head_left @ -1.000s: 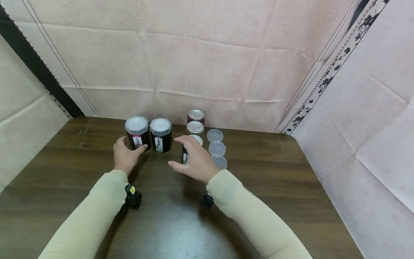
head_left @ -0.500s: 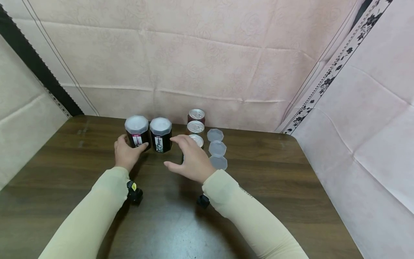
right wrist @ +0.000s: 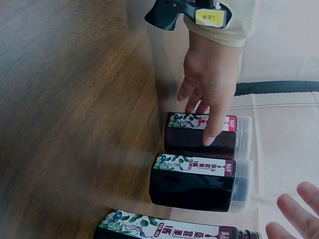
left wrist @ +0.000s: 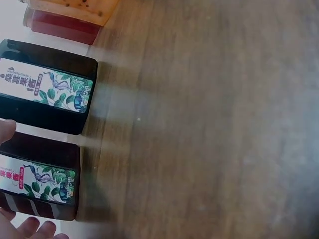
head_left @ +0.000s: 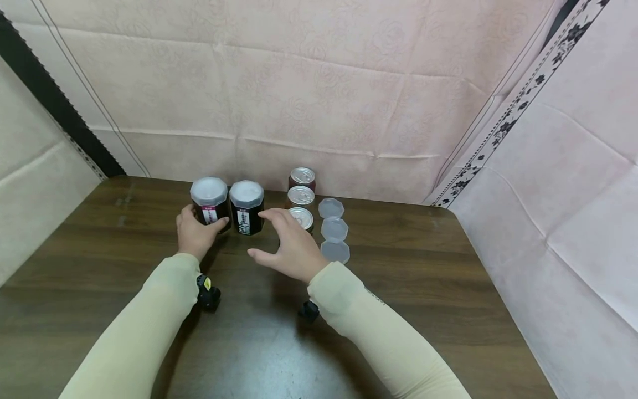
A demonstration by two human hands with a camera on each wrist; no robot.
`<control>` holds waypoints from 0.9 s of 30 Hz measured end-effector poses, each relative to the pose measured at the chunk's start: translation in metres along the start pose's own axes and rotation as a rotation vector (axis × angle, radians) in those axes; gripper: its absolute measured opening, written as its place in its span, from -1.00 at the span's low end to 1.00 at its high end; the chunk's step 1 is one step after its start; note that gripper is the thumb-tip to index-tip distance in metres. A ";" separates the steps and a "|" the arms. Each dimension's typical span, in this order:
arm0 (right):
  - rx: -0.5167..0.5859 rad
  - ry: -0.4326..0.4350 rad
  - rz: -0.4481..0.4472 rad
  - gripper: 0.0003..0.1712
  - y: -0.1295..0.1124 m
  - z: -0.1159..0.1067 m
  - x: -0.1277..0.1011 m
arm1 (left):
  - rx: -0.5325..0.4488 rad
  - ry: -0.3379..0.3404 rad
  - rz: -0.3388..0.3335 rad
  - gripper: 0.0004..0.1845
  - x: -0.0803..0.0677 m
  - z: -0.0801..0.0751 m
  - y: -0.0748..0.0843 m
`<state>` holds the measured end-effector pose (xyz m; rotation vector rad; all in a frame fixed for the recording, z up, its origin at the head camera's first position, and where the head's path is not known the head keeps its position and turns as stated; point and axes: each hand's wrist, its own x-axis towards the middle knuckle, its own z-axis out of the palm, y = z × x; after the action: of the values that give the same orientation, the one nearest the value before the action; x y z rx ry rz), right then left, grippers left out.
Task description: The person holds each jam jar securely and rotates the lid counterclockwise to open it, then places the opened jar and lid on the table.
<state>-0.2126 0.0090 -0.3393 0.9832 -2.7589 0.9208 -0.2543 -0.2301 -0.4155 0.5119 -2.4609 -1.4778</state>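
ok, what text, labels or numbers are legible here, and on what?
"L左手": yellow tag on the left wrist device.
"桑葚果酱": right capped jar, my best reading.
"桑葚果酱": front metal-topped jar, likewise.
"果酱": left capped jar; characters before it unclear.
Too small or blurred: remaining print on the jar labels, dark marks on the right sleeve.

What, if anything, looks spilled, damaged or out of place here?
Nothing stands out. The two capped jars stand upright, the three jars without plastic lids stand in a line, and three loose plastic lids lie in a line beside them. No spill shows on the table.
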 end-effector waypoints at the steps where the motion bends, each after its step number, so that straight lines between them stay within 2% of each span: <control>1: 0.003 -0.003 0.006 -0.19 0.000 0.000 0.000 | -0.002 -0.002 0.000 -0.01 0.000 0.000 0.000; 10: 0.023 -0.022 0.014 -0.18 0.003 0.004 0.002 | -0.003 -0.011 0.001 0.03 0.005 0.002 0.001; 20: 0.053 -0.010 -0.001 -0.18 0.006 0.007 0.002 | -0.057 0.010 0.004 0.06 0.015 0.006 -0.004; 27: 0.070 -0.014 0.013 -0.18 0.007 0.007 0.002 | -0.072 -0.018 0.024 0.07 0.024 0.005 -0.011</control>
<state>-0.2171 0.0082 -0.3480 0.9864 -2.7654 1.0227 -0.2765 -0.2407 -0.4275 0.4548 -2.4086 -1.5618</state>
